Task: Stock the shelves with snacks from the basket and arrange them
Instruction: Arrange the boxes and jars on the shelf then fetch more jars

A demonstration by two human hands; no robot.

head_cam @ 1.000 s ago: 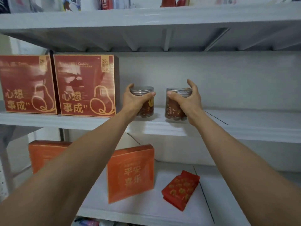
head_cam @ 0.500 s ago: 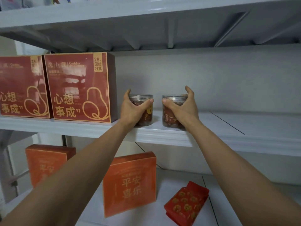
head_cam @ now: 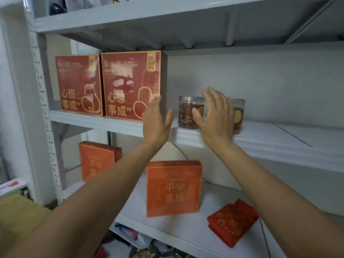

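Two clear snack jars with silver lids stand side by side on the middle shelf [head_cam: 279,138]. The left jar [head_cam: 187,112] is in plain sight; the right jar [head_cam: 239,114] is mostly hidden behind my right hand [head_cam: 216,118]. Both hands are held up with straight fingers in front of the shelf and hold nothing. My left hand [head_cam: 157,123] hovers in front of the dark red box's [head_cam: 130,86] right edge, left of the jars.
A second dark red box [head_cam: 79,84] stands at the shelf's left end. On the lower shelf stand two orange boxes [head_cam: 173,189] [head_cam: 96,161] and a red packet [head_cam: 232,222] lies flat. The middle shelf is bare to the right of the jars. Loose snacks lie below.
Both hands have let go of the jars and drawn back with fingers spread. The jars stay standing on the middle shelf. The view has shifted to the left.
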